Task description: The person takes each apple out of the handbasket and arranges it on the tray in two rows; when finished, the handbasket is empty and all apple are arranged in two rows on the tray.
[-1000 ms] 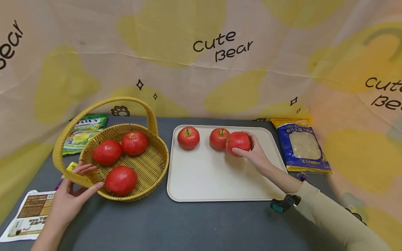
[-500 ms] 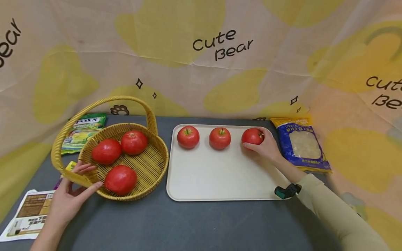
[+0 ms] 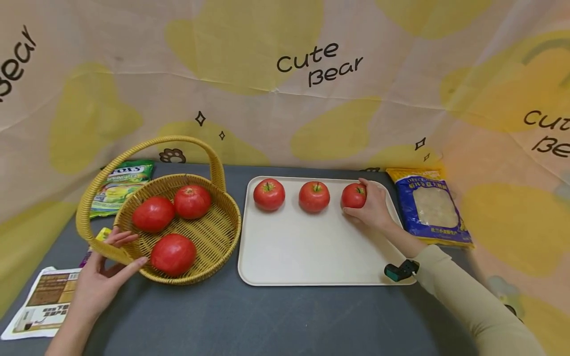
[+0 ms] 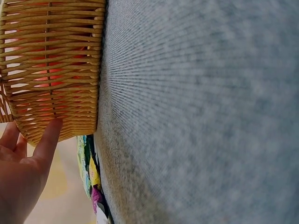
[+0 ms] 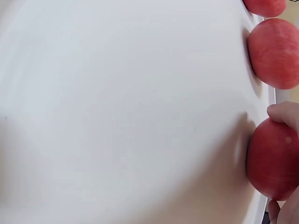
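Observation:
On the right part of a white tray (image 3: pixel 294 257), my right hand (image 3: pixel 374 205) holds a red apple (image 3: pixel 353 196), thumb on its near side and fingers round its far side. The right wrist view shows this apple (image 5: pixel 271 161) resting on or just above the tray. Two more apples, one in the middle (image 3: pixel 313 197) and one at the left (image 3: pixel 269 194), line the tray's back. My left hand (image 3: pixel 100 277) holds a yellow wicker basket (image 3: pixel 213 242) by its rim beside the handle foot. Inside lie three larger red fruits (image 3: pixel 173 254), their kind unclear.
Right of the tray lies a blue and yellow bag (image 3: pixel 432 205). Behind the basket is a green candy bag (image 3: pixel 120 188). A white and brown packet (image 3: pixel 44 301) lies at the left on the dark grey table (image 3: pixel 267 316). A patterned cloth (image 3: pixel 249 74) hangs behind.
My right hand has carried its apple right, away from the middle apple, to the tray's right end, so three apples now stand in a row. My left hand has stayed on the basket.

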Motion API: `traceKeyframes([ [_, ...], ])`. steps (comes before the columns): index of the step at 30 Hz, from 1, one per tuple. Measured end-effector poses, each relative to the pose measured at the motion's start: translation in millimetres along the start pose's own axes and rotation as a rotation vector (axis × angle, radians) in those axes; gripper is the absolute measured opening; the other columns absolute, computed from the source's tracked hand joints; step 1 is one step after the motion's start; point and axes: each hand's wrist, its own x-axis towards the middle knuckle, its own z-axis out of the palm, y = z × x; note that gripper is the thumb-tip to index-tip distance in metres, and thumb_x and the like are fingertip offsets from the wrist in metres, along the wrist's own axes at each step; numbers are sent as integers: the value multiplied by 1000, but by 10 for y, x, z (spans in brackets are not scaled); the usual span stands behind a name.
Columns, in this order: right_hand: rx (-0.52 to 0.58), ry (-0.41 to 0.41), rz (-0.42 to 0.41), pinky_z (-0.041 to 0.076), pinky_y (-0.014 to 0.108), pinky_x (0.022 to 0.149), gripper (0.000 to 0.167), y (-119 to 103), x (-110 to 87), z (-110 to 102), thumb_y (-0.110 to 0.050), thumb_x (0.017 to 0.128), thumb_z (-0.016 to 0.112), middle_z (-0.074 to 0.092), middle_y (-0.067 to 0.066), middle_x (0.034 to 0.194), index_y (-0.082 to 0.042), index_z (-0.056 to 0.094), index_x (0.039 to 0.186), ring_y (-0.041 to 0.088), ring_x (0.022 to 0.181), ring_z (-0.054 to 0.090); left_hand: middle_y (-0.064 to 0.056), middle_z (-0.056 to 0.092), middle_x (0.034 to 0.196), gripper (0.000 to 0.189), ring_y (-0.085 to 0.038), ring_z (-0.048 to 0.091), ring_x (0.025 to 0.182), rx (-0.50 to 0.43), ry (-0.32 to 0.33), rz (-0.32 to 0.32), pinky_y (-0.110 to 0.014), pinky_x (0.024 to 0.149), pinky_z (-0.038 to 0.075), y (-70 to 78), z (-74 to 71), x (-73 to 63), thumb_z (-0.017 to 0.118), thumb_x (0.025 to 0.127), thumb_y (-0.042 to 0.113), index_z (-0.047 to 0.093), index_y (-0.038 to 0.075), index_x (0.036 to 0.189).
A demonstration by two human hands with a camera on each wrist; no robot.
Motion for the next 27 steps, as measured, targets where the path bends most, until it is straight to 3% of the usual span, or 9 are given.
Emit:
traceKeyframes([
  [5, -7, -11, -16, 37, 60, 95, 95, -18, -8, 20, -25, 71, 87, 38, 21, 140, -3, 32, 145, 40, 130, 23, 20, 58, 126, 63, -6, 31, 134, -4, -2, -3, -4, 80, 41, -5, 1, -7, 72, 85, -3, 46, 7, 141],
  [10, -7, -7, -31, 36, 60, 97, 88, -45, -17, 2, -26, 74, 85, 39, 21, 139, -3, 35, 143, 40, 131, 23, 7, 41, 149, 66, -11, 15, 146, 17, -19, -15, -2, 79, 38, -20, -24, -2, 72, 86, 0, 46, 14, 145],
  [16, 30, 79, -157, 36, 58, 95, 56, -228, -29, -84, -20, 82, 78, 48, 20, 132, -2, 54, 129, 40, 126, 33, -3, 38, 151, 74, -7, 19, 143, 90, -32, 50, -2, 83, 34, -32, -71, 58, 79, 78, 1, 47, 11, 144],
  [19, 68, 96, -234, 36, 54, 95, 40, -427, -25, -113, -13, 85, 73, 52, 17, 129, -4, 62, 121, 36, 121, 39, -8, 30, 155, 83, -7, 22, 141, 100, -57, 66, -1, 87, 31, -36, -96, 97, 81, 76, 1, 40, 9, 148],
  [22, 129, 44, -258, 44, 48, 92, 32, -695, -14, -81, -11, 87, 70, 55, 12, 125, -6, 64, 118, 32, 114, 47, -12, 19, 160, 91, -17, 21, 144, 102, -95, 46, 0, 86, 31, -37, -125, 125, 81, 77, 4, 30, 8, 153],
  [27, 237, -154, -319, 53, 41, 86, 28, -1213, -4, 135, -14, 89, 70, 58, 2, 121, -12, 66, 117, 28, 111, 55, -8, 7, 163, 89, -21, 12, 147, 64, -148, 9, 1, 86, 30, -26, -135, 112, 77, 82, 6, 25, 7, 154],
])
